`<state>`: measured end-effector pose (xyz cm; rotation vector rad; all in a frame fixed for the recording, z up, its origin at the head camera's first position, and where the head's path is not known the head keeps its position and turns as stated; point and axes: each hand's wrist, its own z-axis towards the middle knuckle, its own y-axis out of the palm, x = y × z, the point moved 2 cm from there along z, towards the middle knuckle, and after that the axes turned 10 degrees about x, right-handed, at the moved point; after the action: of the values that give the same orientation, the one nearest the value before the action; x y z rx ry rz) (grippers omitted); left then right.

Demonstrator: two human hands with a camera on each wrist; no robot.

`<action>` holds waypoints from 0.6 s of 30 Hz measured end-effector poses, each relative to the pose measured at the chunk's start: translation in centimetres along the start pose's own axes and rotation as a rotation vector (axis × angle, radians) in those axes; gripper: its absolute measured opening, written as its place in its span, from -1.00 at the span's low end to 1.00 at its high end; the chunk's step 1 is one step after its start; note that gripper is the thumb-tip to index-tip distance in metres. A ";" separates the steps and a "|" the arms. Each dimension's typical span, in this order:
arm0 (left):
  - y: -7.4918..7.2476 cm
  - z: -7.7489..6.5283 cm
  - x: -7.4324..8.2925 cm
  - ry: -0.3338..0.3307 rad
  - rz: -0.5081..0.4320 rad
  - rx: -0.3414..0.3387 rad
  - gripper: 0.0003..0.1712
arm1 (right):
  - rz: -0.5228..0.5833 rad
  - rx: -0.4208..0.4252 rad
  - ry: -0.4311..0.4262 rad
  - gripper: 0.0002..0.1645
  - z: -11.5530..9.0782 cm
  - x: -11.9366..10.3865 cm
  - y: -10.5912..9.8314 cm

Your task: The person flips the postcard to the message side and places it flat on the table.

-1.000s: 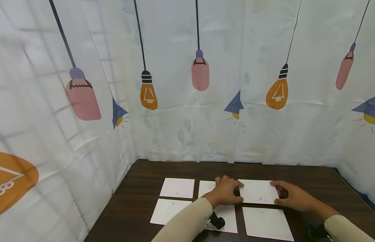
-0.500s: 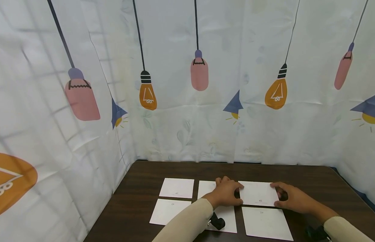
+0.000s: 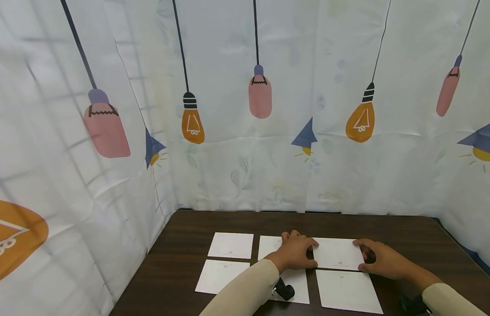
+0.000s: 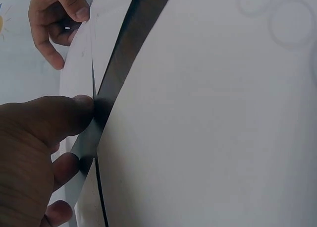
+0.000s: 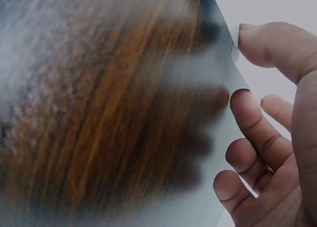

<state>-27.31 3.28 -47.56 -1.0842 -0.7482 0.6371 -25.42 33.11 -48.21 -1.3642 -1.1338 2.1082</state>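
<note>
Several white paper sheets lie in two rows on the dark table, each with faint small marks near an edge. My hands hold the far-right sheet (image 3: 337, 253) by its opposite sides. At its left edge is my left hand (image 3: 295, 251), thumb near the close corner, forefinger at the far one. My right hand (image 3: 384, 258) holds the right edge the same way. In the right wrist view, the thumb (image 5: 267, 41) touches the sheet's border and the fingertips sit close to the tabletop. The near-right sheet (image 3: 349, 292) lies just below. My left forearm partly covers the middle sheets.
Two more sheets, the far-left sheet (image 3: 230, 245) and near-left sheet (image 3: 219, 276), lie to the left. The brown wood-grain table (image 3: 162, 272) ends at a white curtain (image 3: 237, 175) printed with lamps. A small black device (image 3: 284, 289) hangs at my left wrist.
The far-right sheet has shifted slightly towards me, narrowing the gap to the near-right sheet. Both hands stay at its sides and have moved very little.
</note>
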 end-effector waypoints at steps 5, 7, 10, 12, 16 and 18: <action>0.0 0.0 0.0 -0.004 -0.001 0.001 -0.41 | -0.019 -0.005 0.002 -0.11 0.0 0.2 0.1; 0.1 0.0 0.0 -0.004 -0.004 0.001 -0.41 | -0.034 -0.007 0.004 -0.12 0.0 0.2 0.0; 0.1 0.0 -0.1 -0.001 -0.022 0.002 -0.41 | -0.049 -0.008 0.016 -0.12 -0.2 0.2 0.0; 0.2 -0.1 -0.2 0.000 -0.042 0.001 -0.42 | -0.059 -0.003 0.032 -0.13 -0.3 0.1 -0.1; -0.1 -0.3 -0.4 0.001 -0.104 0.016 -0.47 | -0.084 0.045 0.067 -0.17 -0.5 0.0 -0.1; -0.5 -0.5 -0.4 0.003 -0.134 0.027 -0.51 | -0.109 0.080 0.073 -0.20 -0.6 0.0 -0.1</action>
<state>-27.15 2.56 -47.32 -1.0014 -0.8001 0.5302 -24.95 33.40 -48.27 -1.3021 -1.0583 1.9886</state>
